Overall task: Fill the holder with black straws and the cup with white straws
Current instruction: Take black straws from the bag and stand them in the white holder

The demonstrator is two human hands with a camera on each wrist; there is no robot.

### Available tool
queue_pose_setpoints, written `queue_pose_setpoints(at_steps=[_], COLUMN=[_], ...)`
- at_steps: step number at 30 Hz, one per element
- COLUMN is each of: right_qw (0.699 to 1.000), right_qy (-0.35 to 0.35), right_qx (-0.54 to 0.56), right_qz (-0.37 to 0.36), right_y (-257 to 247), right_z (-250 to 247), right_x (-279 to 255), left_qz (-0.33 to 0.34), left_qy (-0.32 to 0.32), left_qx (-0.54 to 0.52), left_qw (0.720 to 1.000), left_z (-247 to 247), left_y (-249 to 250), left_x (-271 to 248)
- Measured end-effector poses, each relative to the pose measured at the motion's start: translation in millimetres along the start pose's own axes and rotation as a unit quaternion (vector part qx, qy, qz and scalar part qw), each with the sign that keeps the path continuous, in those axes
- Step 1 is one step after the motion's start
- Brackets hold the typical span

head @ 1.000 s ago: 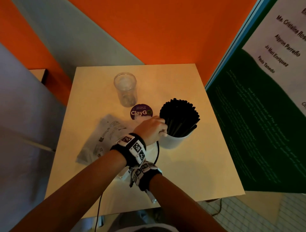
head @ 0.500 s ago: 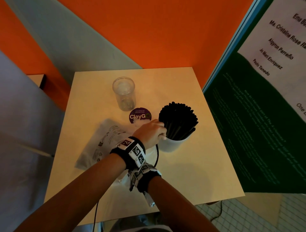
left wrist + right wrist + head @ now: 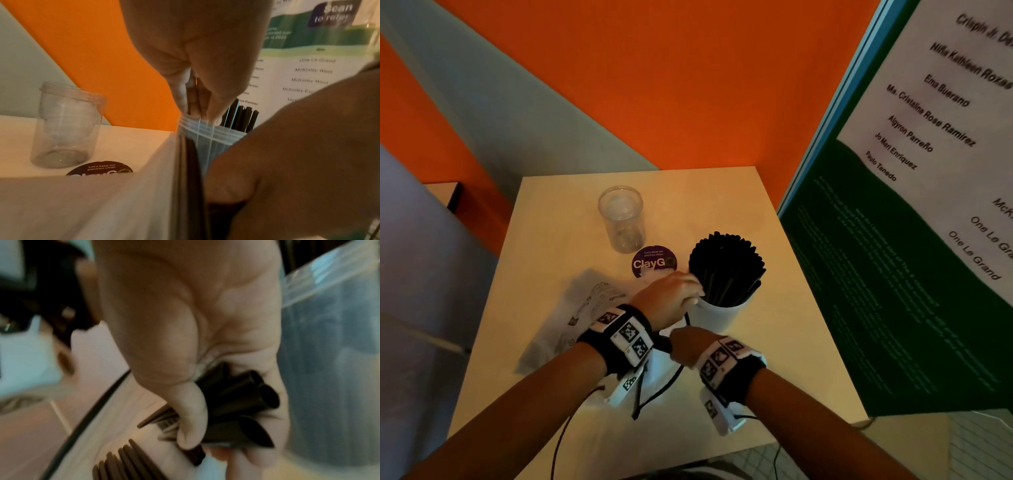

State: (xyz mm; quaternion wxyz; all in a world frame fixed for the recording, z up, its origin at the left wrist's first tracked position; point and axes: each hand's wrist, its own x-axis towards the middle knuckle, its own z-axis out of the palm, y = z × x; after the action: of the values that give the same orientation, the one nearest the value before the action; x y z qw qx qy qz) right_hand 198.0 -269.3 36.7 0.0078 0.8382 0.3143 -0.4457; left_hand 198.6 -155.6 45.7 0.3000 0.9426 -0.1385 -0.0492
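A white holder (image 3: 722, 313) stands right of the table's middle, packed with black straws (image 3: 726, 270). A clear plastic cup (image 3: 622, 219) stands behind it to the left and looks empty. My left hand (image 3: 671, 294) is beside the holder's rim; in the left wrist view its fingertips (image 3: 213, 120) pinch the zip edge of a clear bag (image 3: 207, 134). My right hand (image 3: 688, 342) sits just below the left wrist. In the right wrist view it grips a bundle of black straws (image 3: 246, 402). More black straws (image 3: 127, 464) lie below it.
A second plastic bag (image 3: 571, 318) lies flat at the left of the table (image 3: 774, 377). A round purple sticker (image 3: 654, 262) sits between cup and holder. A green and white poster board (image 3: 893, 274) stands along the right edge, with orange wall behind.
My right wrist has come out from under the left arm and moved to the right. The left hand has stayed at the holder's rim. The head view has tilted up.
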Motion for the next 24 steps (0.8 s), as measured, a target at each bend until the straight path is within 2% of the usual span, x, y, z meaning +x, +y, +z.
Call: queue_pose_setpoints(at_steps=[4, 7, 10, 13, 16, 18, 20, 21, 22, 24], right_qw=[0.996, 0.995, 0.997, 0.995, 0.981, 0.945, 0.871, 0.836, 0.815, 0.801], right_qy=[-0.046, -0.035, -0.007, 0.028, 0.099, 0.218, 0.351, 0.392, 0.415, 0.423], right_qx=[0.067, 0.089, 0.069, 0.056, 0.125, 0.205, 0.297, 0.329, 0.342, 0.35], right_qz=[0.021, 0.011, -0.037, -0.078, -0.109, -0.135, -0.173, -0.197, -0.216, -0.238], right_y=[32, 50, 56, 57, 62, 67, 66, 63, 60, 54], right_z=[-24, -47, -70, -87, -96, -96, -90, -85, -79, -70], right_x=[-33, -70, -104, -130, -142, -142, -138, -134, -129, -118], left_qz=[0.028, 0.0, -0.038, -0.052, -0.056, -0.068, -0.08, -0.08, -0.076, -0.058], left_qy=[0.032, -0.014, -0.08, -0.057, -0.007, 0.02, 0.051, 0.063, 0.07, 0.072], left_qx=[-0.075, -0.036, 0.015, -0.029, -0.071, -0.095, -0.122, -0.13, -0.132, -0.134], left_qw=[0.996, 0.999, 0.996, 0.997, 0.996, 0.993, 0.988, 0.986, 0.986, 0.987], left_z=[-5, -3, 6, 16, 17, 15, 11, 10, 8, 6], left_y=[4, 16, 30, 38, 40, 39, 38, 39, 41, 44], left_x=[-27, -39, -34, -21, -12, -9, -7, -6, -5, -4])
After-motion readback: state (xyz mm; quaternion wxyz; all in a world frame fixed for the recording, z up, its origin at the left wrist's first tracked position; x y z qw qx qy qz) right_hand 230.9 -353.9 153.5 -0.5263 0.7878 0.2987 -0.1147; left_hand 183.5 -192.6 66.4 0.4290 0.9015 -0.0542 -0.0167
